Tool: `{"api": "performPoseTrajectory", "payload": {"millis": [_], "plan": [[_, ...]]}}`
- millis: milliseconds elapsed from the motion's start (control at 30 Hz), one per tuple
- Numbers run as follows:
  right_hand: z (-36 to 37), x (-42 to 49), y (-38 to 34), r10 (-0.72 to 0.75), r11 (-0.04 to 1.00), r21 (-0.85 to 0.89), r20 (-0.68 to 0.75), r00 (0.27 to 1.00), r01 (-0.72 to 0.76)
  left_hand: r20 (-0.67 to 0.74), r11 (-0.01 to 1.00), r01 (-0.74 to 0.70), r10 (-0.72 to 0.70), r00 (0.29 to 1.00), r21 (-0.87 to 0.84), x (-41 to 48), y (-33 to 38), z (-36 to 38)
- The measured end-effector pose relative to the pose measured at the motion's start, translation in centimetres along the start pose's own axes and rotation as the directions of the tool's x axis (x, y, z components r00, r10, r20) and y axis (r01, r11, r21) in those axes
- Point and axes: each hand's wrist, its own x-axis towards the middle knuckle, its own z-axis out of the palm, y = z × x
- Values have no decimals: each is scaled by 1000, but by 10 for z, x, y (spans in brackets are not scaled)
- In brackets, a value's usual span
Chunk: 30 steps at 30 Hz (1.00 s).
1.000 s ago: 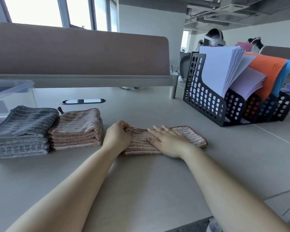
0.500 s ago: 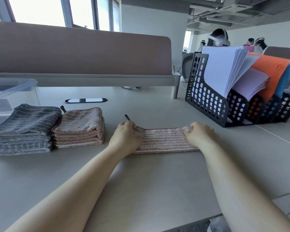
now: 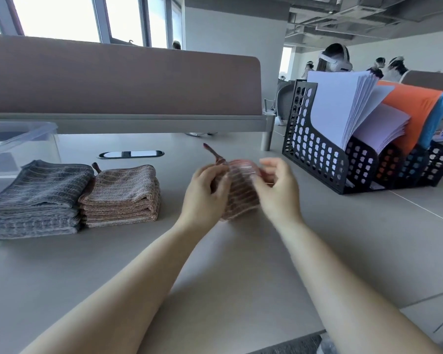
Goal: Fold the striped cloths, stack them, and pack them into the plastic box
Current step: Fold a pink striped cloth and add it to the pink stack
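Observation:
A pink striped cloth [image 3: 241, 192] is bent over on itself in the middle of the table, blurred by motion, its hanging loop sticking up at the back. My left hand [image 3: 205, 195] grips its left end and my right hand [image 3: 276, 190] pinches its right end, the two hands close together. At the left lie a folded stack of grey striped cloths [image 3: 36, 198] and, touching it, a folded stack of pink striped cloths [image 3: 123, 198]. The clear plastic box [image 3: 21, 146] stands behind the grey stack at the far left.
A black mesh file holder [image 3: 325, 159] with white, orange and blue papers stands at the right. A brown desk divider [image 3: 123, 80] runs along the back, with a cable slot [image 3: 131, 154] in the table before it. People sit beyond.
The cloth lay stretched flat between my hands. My right hand has brought its end leftward over toward my left hand, doubling the cloth up off the table.

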Motion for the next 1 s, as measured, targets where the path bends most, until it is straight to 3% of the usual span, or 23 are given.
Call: {"api": "performPoseTrajectory", "payload": {"millis": [100,300,433,567,800,933,1000], "plan": [[18,-14,-11,-59,988,151,96,994,44,40,999,-31,31,999,15,-5,8,8],[14,-15,-9,-180,951,285,189,965,122,-56,998,49,-51,997,-30,-1,-1,-6],[8,-4,6,-327,944,-16,35,944,328,-26,999,39,-39,999,-2,1,-1,-14],[3,2,9,-411,906,-67,89,907,417,44,968,-197,193,980,156,-3,5,-21],[4,-3,1,-290,956,-18,117,950,294,95,912,-280,263,960,301,-5,5,-18],[3,-4,-3,-264,963,108,200,943,247,72,922,-271,261,963,278,-5,7,-17],[-1,-1,-1,-274,962,54,218,937,269,73,935,-274,264,962,227,-2,7,-21]]}}
